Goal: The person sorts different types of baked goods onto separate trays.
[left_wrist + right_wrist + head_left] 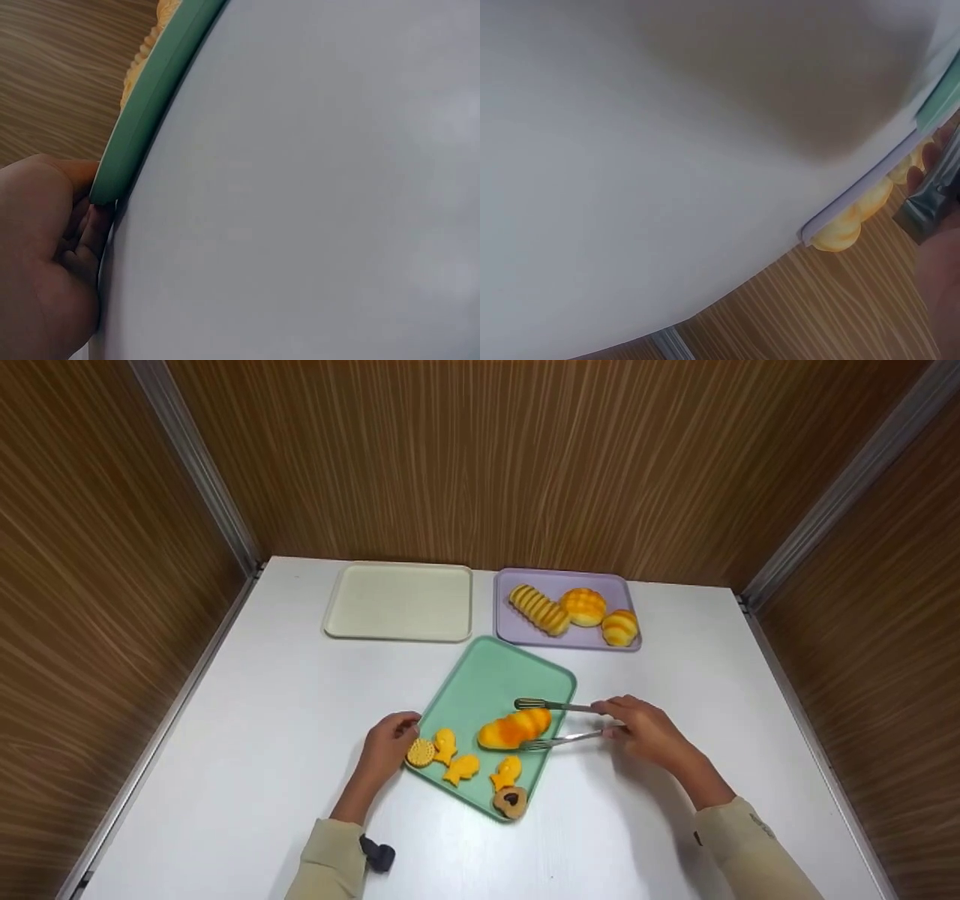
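Note:
My right hand [645, 731] holds metal tongs [570, 738], whose spread arms lie on either side of a long orange-yellow bread roll [502, 733]. That roll is on a green tray [480, 675] set at an angle. At the tray's left edge, my left hand [386, 746] pinches the rim; the left wrist view has thumb and fingers around the green tray's edge [142, 112]. Along the near side of the tray are three yellow fish-shaped pieces [461, 769], a round biscuit [421, 752] and a brown biscuit with a dark heart [511, 802]. The right wrist view catches only the tongs' handle end [930, 202].
Behind the green tray stand a bare cream tray [397, 604] and a purple tray [517, 639]. The purple one bears a striped long bread [538, 610], a round bun [583, 607] and a small roll [620, 628]. Wood-grain panels [480, 457] enclose the white table [247, 720].

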Demonstrator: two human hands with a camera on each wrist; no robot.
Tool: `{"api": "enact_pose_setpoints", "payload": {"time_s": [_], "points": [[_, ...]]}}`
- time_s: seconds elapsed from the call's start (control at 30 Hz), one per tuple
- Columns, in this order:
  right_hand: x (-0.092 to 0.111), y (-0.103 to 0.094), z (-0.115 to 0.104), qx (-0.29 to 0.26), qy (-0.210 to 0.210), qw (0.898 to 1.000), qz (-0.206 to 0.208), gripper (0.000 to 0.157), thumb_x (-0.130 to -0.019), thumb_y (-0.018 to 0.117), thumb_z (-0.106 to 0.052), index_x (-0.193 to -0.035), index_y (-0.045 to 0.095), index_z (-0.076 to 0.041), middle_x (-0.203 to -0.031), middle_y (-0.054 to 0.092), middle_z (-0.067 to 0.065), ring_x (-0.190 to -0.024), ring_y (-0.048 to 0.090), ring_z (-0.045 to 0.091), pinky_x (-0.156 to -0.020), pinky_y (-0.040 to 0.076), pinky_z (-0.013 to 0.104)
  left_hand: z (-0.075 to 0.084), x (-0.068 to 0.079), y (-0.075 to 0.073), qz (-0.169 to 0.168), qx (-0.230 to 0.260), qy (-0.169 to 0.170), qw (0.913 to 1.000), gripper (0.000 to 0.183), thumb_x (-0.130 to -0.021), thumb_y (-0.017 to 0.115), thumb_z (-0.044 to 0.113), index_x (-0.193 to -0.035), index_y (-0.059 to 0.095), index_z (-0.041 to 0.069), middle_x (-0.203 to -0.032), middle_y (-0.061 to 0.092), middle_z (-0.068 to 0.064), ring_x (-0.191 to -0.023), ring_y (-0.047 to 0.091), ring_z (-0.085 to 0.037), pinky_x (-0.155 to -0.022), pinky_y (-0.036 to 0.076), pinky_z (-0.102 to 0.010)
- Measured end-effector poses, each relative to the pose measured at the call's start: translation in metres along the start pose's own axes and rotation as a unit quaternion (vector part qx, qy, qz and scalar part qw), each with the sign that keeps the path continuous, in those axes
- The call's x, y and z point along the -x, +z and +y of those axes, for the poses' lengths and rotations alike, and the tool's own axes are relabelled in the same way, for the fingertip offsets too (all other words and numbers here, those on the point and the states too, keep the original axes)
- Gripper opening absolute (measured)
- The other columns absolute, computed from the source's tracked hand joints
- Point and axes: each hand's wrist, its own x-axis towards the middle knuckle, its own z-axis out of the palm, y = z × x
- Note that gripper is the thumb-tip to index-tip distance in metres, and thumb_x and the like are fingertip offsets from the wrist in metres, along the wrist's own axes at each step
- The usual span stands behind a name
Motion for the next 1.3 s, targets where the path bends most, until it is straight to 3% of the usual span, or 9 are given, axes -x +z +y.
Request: {"api": "enact_pose_setpoints", "payload": {"time_s": [0.23, 0.53, 0.9, 1.1, 1.3], "points": [[0.004, 0.004, -0.003, -0.034, 0.044, 0.998, -0.001, 0.041, -0.088, 0.077, -0.006, -0.127, 0.07, -0.016, -0.112, 0.07, 0.0, -0.096, 0.065, 0.022, -0.086, 0.056, 0.044, 0.001, 0.0, -0.001, 0.0, 0.002, 0.001, 1.0, 0.026, -0.1, 0.061, 0.015, -0.124, 0.069, 0.009, -0.112, 0.068, -0.008, -0.102, 0.061, -0.02, -0.091, 0.05, -0.04], [0.008, 0.009, -0.005, -0.06, 0.065, 0.996, 0.012, 0.037, -0.089, 0.076, -0.008, -0.124, 0.072, -0.019, -0.109, 0.072, 0.0, -0.095, 0.063, 0.018, -0.084, 0.055, 0.043, 0.002, 0.0, 0.001, 0.004, 0.003, 0.001, 1.0, 0.026, -0.1, 0.062, 0.014, -0.124, 0.069, 0.007, -0.113, 0.068, -0.009, -0.103, 0.062, -0.023, -0.091, 0.051, -0.041], [0.01, 0.011, -0.007, -0.068, 0.093, 0.992, 0.051, 0.033, -0.089, 0.077, -0.009, -0.12, 0.072, -0.017, -0.104, 0.071, 0.002, -0.09, 0.061, 0.016, -0.078, 0.055, 0.037, 0.002, 0.0, 0.001, 0.006, 0.004, -0.001, 1.0, 0.026, -0.1, 0.062, 0.015, -0.124, 0.069, 0.008, -0.113, 0.068, -0.009, -0.103, 0.062, -0.023, -0.091, 0.051, -0.042], [0.008, 0.012, -0.007, -0.048, 0.11, 0.99, 0.069, 0.031, -0.09, 0.076, -0.012, -0.12, 0.071, -0.014, -0.102, 0.071, 0.007, -0.091, 0.062, 0.019, -0.079, 0.054, 0.042, 0.001, 0.0, 0.001, 0.004, 0.007, -0.002, 1.0, 0.026, -0.1, 0.062, 0.014, -0.124, 0.069, 0.008, -0.113, 0.068, -0.009, -0.103, 0.061, -0.023, -0.091, 0.051, -0.041], [0.005, 0.011, -0.009, -0.04, 0.143, 0.987, 0.062, 0.031, -0.093, 0.073, -0.014, -0.123, 0.069, -0.015, -0.104, 0.07, 0.008, -0.091, 0.06, 0.021, -0.081, 0.053, 0.044, 0.002, 0.001, 0.001, 0.002, 0.002, -0.005, 1.0, 0.026, -0.1, 0.061, 0.015, -0.125, 0.068, 0.008, -0.114, 0.068, -0.008, -0.104, 0.061, -0.022, -0.092, 0.051, -0.042]]}}
